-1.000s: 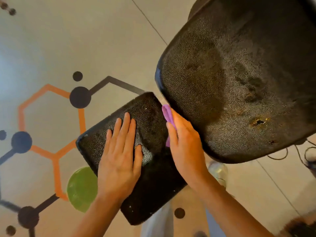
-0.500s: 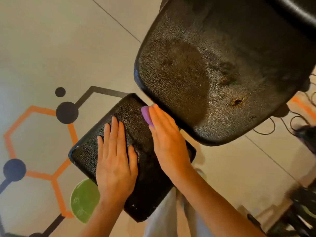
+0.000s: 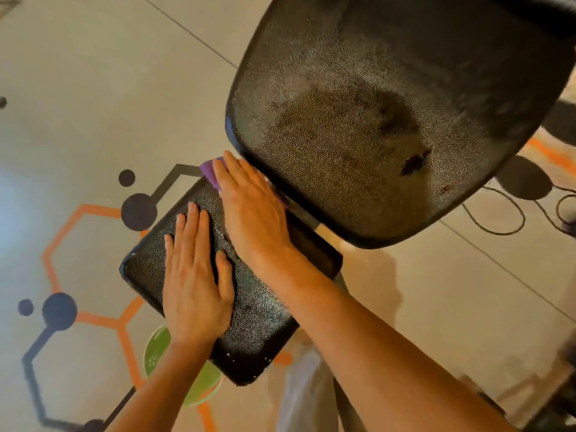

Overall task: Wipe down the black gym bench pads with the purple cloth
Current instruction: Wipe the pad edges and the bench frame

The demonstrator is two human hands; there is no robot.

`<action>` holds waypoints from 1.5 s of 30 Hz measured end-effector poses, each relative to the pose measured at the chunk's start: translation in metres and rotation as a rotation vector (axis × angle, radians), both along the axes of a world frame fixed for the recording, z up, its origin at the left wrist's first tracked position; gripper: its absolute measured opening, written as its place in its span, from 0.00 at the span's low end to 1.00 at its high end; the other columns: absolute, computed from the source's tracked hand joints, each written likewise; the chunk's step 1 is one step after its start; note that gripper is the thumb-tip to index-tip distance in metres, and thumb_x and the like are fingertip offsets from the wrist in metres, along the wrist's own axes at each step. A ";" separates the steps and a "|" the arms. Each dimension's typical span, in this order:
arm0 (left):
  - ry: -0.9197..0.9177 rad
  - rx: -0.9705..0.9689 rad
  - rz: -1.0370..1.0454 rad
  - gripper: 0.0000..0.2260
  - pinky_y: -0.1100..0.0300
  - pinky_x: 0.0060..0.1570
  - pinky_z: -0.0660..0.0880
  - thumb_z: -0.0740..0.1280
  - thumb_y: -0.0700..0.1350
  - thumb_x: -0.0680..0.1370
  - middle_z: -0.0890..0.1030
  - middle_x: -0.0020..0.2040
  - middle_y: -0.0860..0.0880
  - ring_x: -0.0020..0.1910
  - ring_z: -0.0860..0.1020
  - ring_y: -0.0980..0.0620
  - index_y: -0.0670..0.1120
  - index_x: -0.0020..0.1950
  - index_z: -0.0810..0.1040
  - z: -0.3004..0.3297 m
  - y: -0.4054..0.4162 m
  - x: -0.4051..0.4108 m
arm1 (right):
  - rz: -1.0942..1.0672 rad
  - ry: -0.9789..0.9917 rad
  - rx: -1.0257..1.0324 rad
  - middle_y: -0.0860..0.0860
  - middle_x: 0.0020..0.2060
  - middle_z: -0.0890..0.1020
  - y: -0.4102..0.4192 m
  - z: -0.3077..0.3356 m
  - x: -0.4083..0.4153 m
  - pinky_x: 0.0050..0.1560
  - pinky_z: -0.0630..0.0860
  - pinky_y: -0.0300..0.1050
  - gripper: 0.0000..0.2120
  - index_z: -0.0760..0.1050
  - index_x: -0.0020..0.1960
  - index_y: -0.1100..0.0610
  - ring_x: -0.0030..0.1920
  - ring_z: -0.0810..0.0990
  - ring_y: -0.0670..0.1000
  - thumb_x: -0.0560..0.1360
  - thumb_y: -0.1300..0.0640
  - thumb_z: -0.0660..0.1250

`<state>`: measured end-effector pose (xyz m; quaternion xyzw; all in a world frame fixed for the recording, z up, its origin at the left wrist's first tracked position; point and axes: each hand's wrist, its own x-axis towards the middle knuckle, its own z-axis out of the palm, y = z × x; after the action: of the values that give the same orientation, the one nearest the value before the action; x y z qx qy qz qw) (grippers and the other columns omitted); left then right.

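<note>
No readable writing or brand on either pad. Small pad (image 3: 265, 310), black and pebbled, lies low in the head view, its surface carrying pale specks near the near edge. Left hand (image 3: 194, 282) rests flat on it, palm down, fingers straight and close together, thumb out to the right; it holds nothing. Right hand (image 3: 252, 210) lies flat at the far corner of the same pad, fingers straight and together, pressing the cloth (image 3: 210, 173) down under the fingertips; only a purple fold shows beyond them, at the pad's far edge, with a faint purple trace at the hand's right side. The rest of the cloth is hidden under the palm. Large pad (image 3: 358, 120), black and pebbled too, stands higher and to the right, its near edge just beside the right hand; a darker patch sits mid-surface, with a torn spot toward the right. A pale strut shows in the gap between the pads. Floor (image 3: 93, 73) is beige with an orange and dark hexagon pattern with round dots. A green disc (image 3: 156, 347) shows under the small pad, partly hidden by the left forearm. A black cable (image 3: 511, 226) loops on the floor at right
</note>
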<state>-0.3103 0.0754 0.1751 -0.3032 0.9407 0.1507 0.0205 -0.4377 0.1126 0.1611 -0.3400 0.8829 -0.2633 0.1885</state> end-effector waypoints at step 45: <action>0.011 -0.050 -0.541 0.26 0.53 0.77 0.45 0.48 0.51 0.82 0.53 0.80 0.45 0.79 0.51 0.47 0.42 0.79 0.54 -0.001 -0.058 0.031 | -0.988 0.075 0.228 0.61 0.77 0.48 0.028 0.012 0.119 0.77 0.47 0.57 0.29 0.48 0.77 0.63 0.77 0.44 0.60 0.80 0.60 0.55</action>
<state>-0.2795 0.0176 0.1742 -0.0406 0.9910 0.1183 0.0475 -0.3187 0.1404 0.1726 0.1318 0.9677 -0.2103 0.0454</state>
